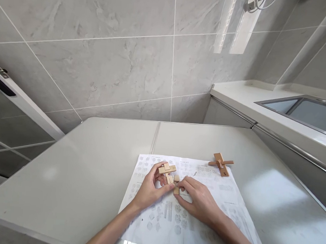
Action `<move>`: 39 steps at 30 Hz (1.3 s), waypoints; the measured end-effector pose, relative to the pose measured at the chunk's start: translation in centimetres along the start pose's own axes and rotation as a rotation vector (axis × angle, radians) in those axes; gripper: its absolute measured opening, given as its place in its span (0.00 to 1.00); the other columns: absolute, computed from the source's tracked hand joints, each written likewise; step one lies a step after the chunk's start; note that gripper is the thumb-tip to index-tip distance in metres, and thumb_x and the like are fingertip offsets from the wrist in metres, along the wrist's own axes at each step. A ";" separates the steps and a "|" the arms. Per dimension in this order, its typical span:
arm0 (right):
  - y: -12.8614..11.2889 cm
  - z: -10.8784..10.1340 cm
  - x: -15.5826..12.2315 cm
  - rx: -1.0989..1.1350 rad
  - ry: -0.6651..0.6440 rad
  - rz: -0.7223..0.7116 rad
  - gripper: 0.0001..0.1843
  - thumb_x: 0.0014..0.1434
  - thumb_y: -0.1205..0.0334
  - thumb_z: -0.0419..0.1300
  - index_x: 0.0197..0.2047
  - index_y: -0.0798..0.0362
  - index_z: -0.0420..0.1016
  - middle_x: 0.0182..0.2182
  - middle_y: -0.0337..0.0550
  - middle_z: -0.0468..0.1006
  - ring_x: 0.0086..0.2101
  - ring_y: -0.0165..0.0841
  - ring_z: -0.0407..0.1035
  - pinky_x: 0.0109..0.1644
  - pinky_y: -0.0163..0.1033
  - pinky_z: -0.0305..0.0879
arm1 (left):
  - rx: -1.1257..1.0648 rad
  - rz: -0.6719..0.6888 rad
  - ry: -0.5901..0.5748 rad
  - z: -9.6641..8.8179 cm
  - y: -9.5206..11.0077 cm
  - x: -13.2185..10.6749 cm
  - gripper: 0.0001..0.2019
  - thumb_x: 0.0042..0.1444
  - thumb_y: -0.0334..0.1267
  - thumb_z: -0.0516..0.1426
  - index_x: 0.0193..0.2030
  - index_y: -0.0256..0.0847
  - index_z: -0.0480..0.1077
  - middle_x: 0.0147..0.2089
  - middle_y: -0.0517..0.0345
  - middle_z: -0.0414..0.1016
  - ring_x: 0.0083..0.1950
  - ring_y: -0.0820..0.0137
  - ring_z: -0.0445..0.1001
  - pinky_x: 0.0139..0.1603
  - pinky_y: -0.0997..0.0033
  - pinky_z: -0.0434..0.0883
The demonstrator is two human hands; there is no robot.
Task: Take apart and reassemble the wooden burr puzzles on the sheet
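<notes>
Pale wooden puzzle pieces (163, 171), partly joined crosswise, are gripped between the thumb and fingers of my left hand (152, 187). Close beside them, my right hand (198, 198) pinches a notched wooden block (176, 190), held upright. The block and the joined pieces are nearly touching; whether they interlock I cannot make out. Under both hands lies a large printed sheet (168, 231) with rows of small puzzle diagrams. A darker brown assembly of crossed wooden pieces (220, 165) rests at the sheet's upper right corner, apart from my hands.
The sheet lies on a pale folding table (91, 169) with a seam across its middle. A grey tiled wall (113, 65) rises behind. On the right stands a white counter (238, 94) with a sink (307, 111). A white-framed glass door (26, 103) is at left.
</notes>
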State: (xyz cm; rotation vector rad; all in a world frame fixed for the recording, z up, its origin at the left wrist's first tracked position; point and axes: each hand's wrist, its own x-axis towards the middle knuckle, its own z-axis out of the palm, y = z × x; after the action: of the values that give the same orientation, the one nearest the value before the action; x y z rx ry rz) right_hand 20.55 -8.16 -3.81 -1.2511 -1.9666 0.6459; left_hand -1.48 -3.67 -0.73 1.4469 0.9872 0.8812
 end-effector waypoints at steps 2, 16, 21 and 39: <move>0.0 -0.2 0.1 0.050 0.022 0.048 0.03 0.70 0.61 0.62 0.41 0.46 0.75 0.36 0.41 0.77 0.34 0.39 0.70 0.38 0.44 0.63 | 0.007 0.000 -0.003 0.0 -0.1 0.0 0.36 0.60 0.44 0.73 0.71 0.47 0.65 0.49 0.54 0.79 0.42 0.67 0.73 0.60 0.57 0.72; 0.2 -2.6 0.8 0.810 -0.084 0.327 0.25 0.72 0.34 0.62 0.42 0.49 0.75 0.58 0.58 0.83 0.34 0.41 0.81 0.36 0.46 0.76 | -0.015 0.009 -0.005 -0.1 0.0 0.1 0.33 0.62 0.46 0.72 0.70 0.48 0.65 0.56 0.51 0.79 0.39 0.70 0.70 0.52 0.62 0.72; 1.1 -2.5 0.5 1.142 0.017 0.377 0.21 0.65 0.42 0.74 0.52 0.45 0.79 0.63 0.52 0.79 0.54 0.50 0.81 0.61 0.56 0.73 | -0.030 0.010 0.002 0.0 0.3 0.1 0.34 0.60 0.47 0.72 0.69 0.47 0.65 0.57 0.50 0.79 0.39 0.70 0.71 0.52 0.62 0.73; 3.0 -1.8 0.2 1.258 0.062 0.479 0.31 0.58 0.47 0.80 0.63 0.43 0.83 0.68 0.52 0.78 0.67 0.54 0.70 0.72 0.60 0.62 | -0.006 -0.009 0.006 0.2 0.7 -0.6 0.34 0.59 0.43 0.73 0.69 0.48 0.67 0.57 0.50 0.81 0.41 0.68 0.74 0.56 0.61 0.74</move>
State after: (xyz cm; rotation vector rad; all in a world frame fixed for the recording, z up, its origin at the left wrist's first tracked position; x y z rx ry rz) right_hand 23.61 -6.65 -4.76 -0.8326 -0.7928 1.6819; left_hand -1.44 -4.35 -0.04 1.4346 0.9942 0.8822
